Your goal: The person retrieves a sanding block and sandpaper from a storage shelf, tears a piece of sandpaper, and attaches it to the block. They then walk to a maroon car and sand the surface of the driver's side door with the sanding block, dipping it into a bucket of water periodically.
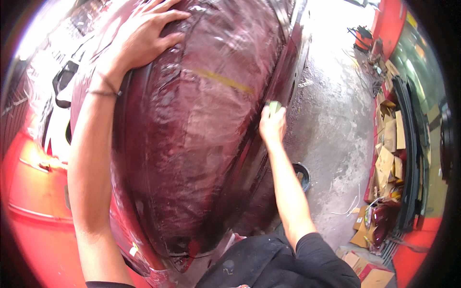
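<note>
gripping a pale green pad (275, 106), probably light, slightly springy, best held by its sides, the right hand (272, 126) has it at its fingertips over a maroon sill (284, 69); the left hand (143, 37) lies spread, farther up-left.

R grip (272, 126) w/ grn block (274, 106); L grip (143, 39) on maroon car body (132, 129).

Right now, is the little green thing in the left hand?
No, the right hand grips the small green block, while the left hand lies spread on the dark red surface.
</note>
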`<state>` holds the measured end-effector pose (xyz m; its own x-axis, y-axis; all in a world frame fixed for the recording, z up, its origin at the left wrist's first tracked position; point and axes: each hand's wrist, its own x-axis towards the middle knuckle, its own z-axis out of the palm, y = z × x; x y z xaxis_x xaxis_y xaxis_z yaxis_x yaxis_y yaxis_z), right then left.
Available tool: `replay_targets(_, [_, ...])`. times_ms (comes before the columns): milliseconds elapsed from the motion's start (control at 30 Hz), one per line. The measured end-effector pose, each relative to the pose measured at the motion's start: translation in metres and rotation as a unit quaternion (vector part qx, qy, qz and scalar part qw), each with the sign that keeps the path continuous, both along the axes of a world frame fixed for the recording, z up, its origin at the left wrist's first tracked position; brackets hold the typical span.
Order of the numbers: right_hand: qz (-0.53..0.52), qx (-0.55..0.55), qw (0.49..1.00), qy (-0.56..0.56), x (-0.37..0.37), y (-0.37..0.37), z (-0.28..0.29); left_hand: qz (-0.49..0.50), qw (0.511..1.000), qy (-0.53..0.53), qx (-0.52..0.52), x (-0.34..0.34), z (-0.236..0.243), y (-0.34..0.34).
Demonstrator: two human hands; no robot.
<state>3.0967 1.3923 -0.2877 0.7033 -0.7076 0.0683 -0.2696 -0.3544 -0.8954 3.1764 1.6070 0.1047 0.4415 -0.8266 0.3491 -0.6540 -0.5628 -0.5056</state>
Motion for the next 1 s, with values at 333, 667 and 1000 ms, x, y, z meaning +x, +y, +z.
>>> replay_targets(333, [0.012,-0.173,0.982,0.074,-0.026,0.021,0.012,0.032,0.997,0.07,-0.03,-0.01,-0.004,-0.013])
replay_targets(667, [-0.002,-0.217,0.97,0.108,0.002,-0.02,0.012,0.017,0.984,0.093,-0.148,-0.013,-0.009,-0.008])
replay_targets(1000, [0.023,-0.205,0.977,0.05,-0.024,0.023,0.007,0.111,0.988,0.107,-0.019,-0.006,0.01,-0.008])
